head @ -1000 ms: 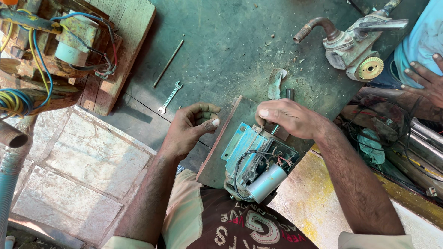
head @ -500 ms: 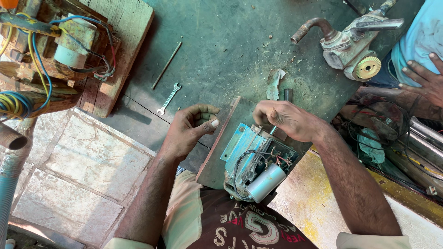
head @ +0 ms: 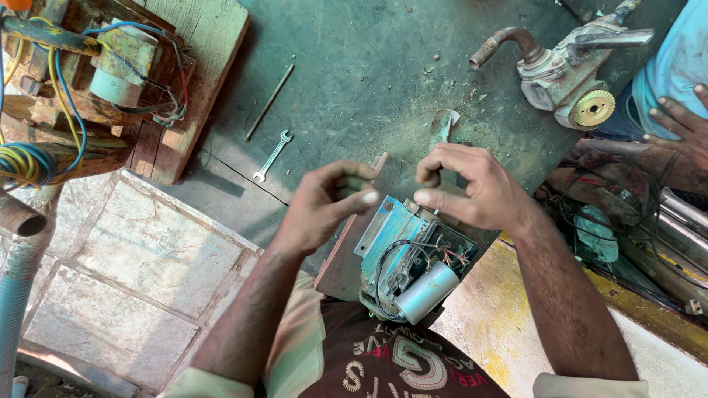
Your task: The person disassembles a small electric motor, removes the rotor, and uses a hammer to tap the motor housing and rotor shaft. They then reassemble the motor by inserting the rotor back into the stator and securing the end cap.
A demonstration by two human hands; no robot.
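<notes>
1. Worn green workbench (head: 369,66), dusted with sawdust and grit, butted against pale stone tiles (head: 140,258) at lower left
2. On the bench's near edge, tilted against the lap: a brown wooden board (head: 346,262) carrying a blue metal electrical unit (head: 394,239)
3. Blue paint chipped and dulled; a flat blue plate along the upper left side, a dark open housing below it
4. Inside that housing: a white cylindrical capacitor (head: 428,292) lying slanted at the lower end, black wires (head: 402,254) looping over the middle, a few red and pale wire ends bunched near the upper right corner
5. Left hand (head: 324,203) above the board's left edge, fingers curled narrow, thumb out toward the unit; cannot tell whether anything is pinched
6. Right hand (head: 472,184) over the unit's top corner, thumb and forefinger drawn close together, other fingers bent; any held part hidden
7. Farther back on the bench: a small spanner (head: 271,156) and a thin metal rod (head: 269,102), apart from both hands
8. Upper left: a wooden block (head: 184,110) with a wired motor part; upper right: a metal pump body (head: 560,70) beside another person's hand (head: 678,125)
</notes>
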